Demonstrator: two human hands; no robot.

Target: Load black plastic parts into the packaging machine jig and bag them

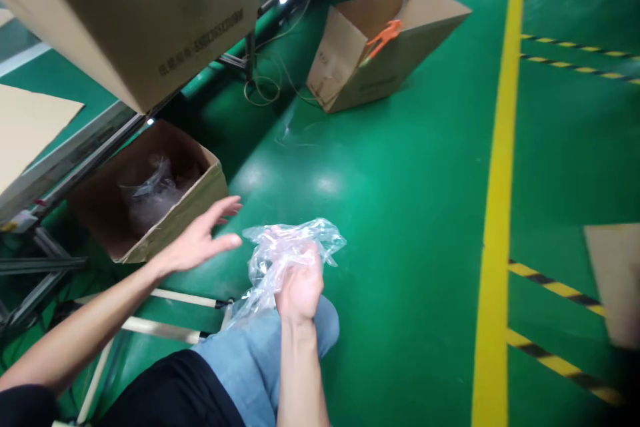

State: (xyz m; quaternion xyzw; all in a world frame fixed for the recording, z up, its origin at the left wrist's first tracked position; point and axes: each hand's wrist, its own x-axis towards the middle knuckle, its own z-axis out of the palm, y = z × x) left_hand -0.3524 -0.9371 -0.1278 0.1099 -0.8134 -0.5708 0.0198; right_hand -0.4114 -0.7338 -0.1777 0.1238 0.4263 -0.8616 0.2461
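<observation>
A crumpled clear plastic bag (270, 260) is gripped in my right hand (303, 283), above my knee. Its loose end trails down toward my lap. My left hand (203, 237) is just left of the bag, apart from it, with thumb and fingers spread and nothing in them. Behind that hand an open cardboard box (215, 190) sits on the floor, partly under the workbench. More crumpled clear plastic (155, 193) lies inside this box.
Upper left, a large cardboard carton (195, 27) rests at the workbench edge (95, 140). Farther off, another open box (390, 73) holds an orange tool-like object (385, 37). A yellow line (495, 200) runs along the green floor. Pale tubing (165, 330) is beside my legs.
</observation>
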